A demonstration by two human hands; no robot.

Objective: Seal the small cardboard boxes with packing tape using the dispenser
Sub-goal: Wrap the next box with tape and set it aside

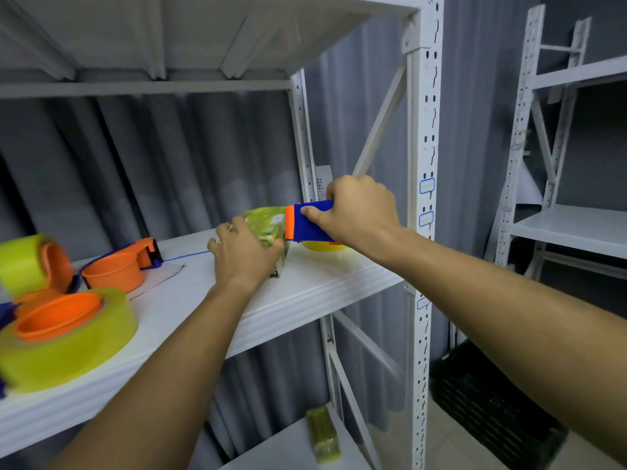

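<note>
A small box (268, 228) wrapped in yellowish tape stands on the white shelf (305, 283) near its right end. My left hand (242, 251) grips the box from the near side and holds it upright. My right hand (359, 208) is closed on a blue and orange tape dispenser (307, 222), whose orange front edge presses against the box's upper right side. The dispenser's yellow tape roll (322, 246) shows below its blue body. Part of the box is hidden behind my left hand.
Several spare dispensers with orange hubs and yellow-green tape rolls (71, 337) crowd the shelf's left end. Another taped box (323, 434) lies on the lower shelf. A white upright post (424, 198) stands just right of my right hand. A dark crate (492, 401) sits on the floor.
</note>
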